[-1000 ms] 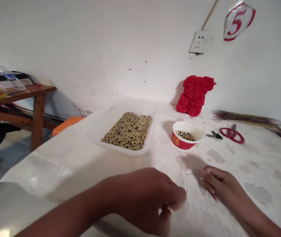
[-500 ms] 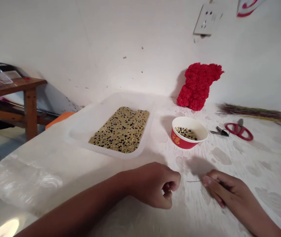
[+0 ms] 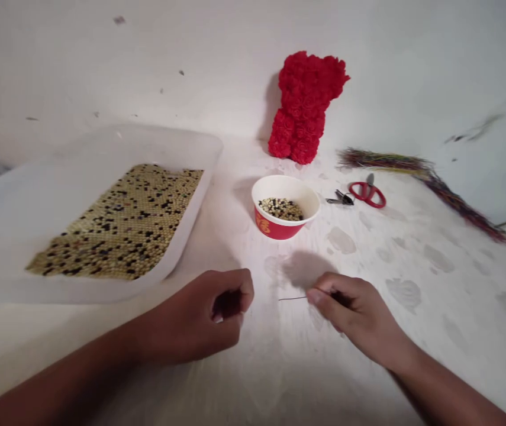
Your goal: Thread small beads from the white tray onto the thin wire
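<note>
Between thumb and forefinger, my right hand (image 3: 350, 310) pinches a thin dark wire (image 3: 292, 299), whose free end points left. My left hand (image 3: 203, 313) is curled closed to the left of the wire's tip, apart from it. Something small and pale shows inside the curled fingers, too unclear to name. Just beyond both hands stands a red and white paper bowl (image 3: 279, 229) with cream and black beads (image 3: 281, 208) in it. A translucent plastic tub (image 3: 181, 251) to the left holds a wide layer of similar beads (image 3: 119, 222).
A red rose-covered figure (image 3: 303, 106) leans by the wall. Red-handled scissors (image 3: 368, 193) and a small dark metal tool (image 3: 341, 198) lie right of the bowl. Behind them, bundles of thin coloured wires (image 3: 386, 160) stretch along the wall side of the table (image 3: 452, 284).
The camera has turned right and tilted down, so the tub, bowl and figure sit further left and higher in view. My right hand keeps its pinch on the wire; my left stays curled.
</note>
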Demonstrator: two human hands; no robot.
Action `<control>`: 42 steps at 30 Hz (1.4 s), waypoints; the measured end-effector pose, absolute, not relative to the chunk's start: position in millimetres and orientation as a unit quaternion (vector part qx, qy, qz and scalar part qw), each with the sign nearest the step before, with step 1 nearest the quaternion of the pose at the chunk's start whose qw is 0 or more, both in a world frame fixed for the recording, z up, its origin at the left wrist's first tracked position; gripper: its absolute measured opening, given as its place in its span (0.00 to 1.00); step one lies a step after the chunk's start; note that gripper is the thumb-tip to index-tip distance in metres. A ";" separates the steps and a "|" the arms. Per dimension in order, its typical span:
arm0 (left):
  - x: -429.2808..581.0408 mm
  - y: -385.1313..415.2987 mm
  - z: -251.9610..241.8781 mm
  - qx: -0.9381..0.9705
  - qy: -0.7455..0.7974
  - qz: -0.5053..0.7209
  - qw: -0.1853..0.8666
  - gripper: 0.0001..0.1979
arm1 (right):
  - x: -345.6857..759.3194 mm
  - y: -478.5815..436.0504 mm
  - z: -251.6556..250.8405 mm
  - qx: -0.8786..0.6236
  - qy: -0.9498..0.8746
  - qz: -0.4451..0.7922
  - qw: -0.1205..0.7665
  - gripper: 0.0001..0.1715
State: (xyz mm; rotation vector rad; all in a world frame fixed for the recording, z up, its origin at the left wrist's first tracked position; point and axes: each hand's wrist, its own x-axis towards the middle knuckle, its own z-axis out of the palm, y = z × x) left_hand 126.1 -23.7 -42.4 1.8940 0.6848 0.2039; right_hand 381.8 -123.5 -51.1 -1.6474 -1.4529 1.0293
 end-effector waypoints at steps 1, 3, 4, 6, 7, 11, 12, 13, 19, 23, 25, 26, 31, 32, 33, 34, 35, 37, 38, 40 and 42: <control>126.8 -23.1 -42.3 0.790 0.293 0.081 0.533 0.08 | 381.7 -123.1 -50.9 -0.631 -0.558 0.406 0.355 0.24; 128.6 -23.0 -41.4 0.782 0.304 0.077 0.538 0.08 | 381.5 -123.4 -50.9 -0.622 -0.553 0.418 0.364 0.24; 129.6 -23.2 -40.6 0.779 0.310 0.078 0.540 0.07 | 381.6 -123.9 -51.0 -0.618 -0.552 0.422 0.367 0.23; 131.6 -23.5 -38.5 0.771 0.322 0.085 0.543 0.06 | 382.0 -125.0 -51.3 -0.612 -0.556 0.422 0.371 0.23; 132.6 -23.6 -37.3 0.766 0.330 0.088 0.544 0.06 | 382.3 -125.5 -51.5 -0.611 -0.558 0.421 0.372 0.23; 137.2 -23.8 -32.4 0.739 0.369 0.092 0.556 0.05 | 383.4 -126.5 -51.8 -0.608 -0.561 0.422 0.370 0.23; 138.3 -23.9 -31.3 0.731 0.376 0.095 0.561 0.05 | 383.4 -126.5 -51.7 -0.607 -0.563 0.421 0.370 0.23; 139.3 -24.0 -30.3 0.723 0.381 0.100 0.568 0.05 | 383.4 -126.5 -51.7 -0.606 -0.567 0.417 0.370 0.23; 140.2 -22.1 -28.6 0.660 0.382 0.110 0.638 0.05 | 382.3 -125.7 -50.0 -0.610 -0.581 0.403 0.359 0.23; 138.6 -19.0 -31.1 0.651 0.359 0.121 0.658 0.04 | 381.7 -125.7 -49.4 -0.610 -0.578 0.406 0.359 0.23; 137.9 -18.0 -32.8 0.651 0.353 0.128 0.659 0.04 | 381.4 -126.1 -49.6 -0.609 -0.577 0.407 0.360 0.23; 137.5 -17.6 -33.7 0.650 0.352 0.132 0.660 0.05 | 381.4 -126.4 -49.9 -0.610 -0.577 0.408 0.359 0.23; 134.8 -15.2 -36.7 0.655 0.339 0.139 0.661 0.06 | 382.4 -127.2 -51.5 -0.610 -0.579 0.407 0.357 0.24; 134.2 -14.7 -36.9 0.657 0.336 0.137 0.661 0.06 | 382.6 -127.2 -51.8 -0.610 -0.580 0.405 0.357 0.24; 133.8 -14.2 -36.9 0.660 0.333 0.136 0.660 0.05 | 382.8 -127.0 -51.9 -0.609 -0.582 0.404 0.357 0.24; 133.5 -13.7 -36.8 0.662 0.333 0.135 0.657 0.05 | 382.8 -126.8 -51.9 -0.609 -0.583 0.403 0.357 0.24; 133.2 -13.4 -36.7 0.665 0.335 0.134 0.653 0.04 | 382.8 -126.4 -51.9 -0.608 -0.584 0.402 0.358 0.24; 132.8 -12.8 -36.7 0.674 0.342 0.131 0.641 0.03 | 382.7 -125.4 -51.6 -0.607 -0.585 0.402 0.358 0.23; 132.7 -12.6 -36.8 0.679 0.346 0.130 0.634 0.04 | 382.7 -125.0 -51.3 -0.606 -0.585 0.401 0.359 0.23; 132.5 -12.3 -37.3 0.685 0.349 0.129 0.626 0.06 | 382.5 -124.4 -51.0 -0.605 -0.585 0.401 0.361 0.23; 132.4 -12.2 -37.6 0.687 0.349 0.132 0.624 0.08 | 381.7 -124.6 -50.8 -0.604 -0.586 0.399 0.364 0.23</control>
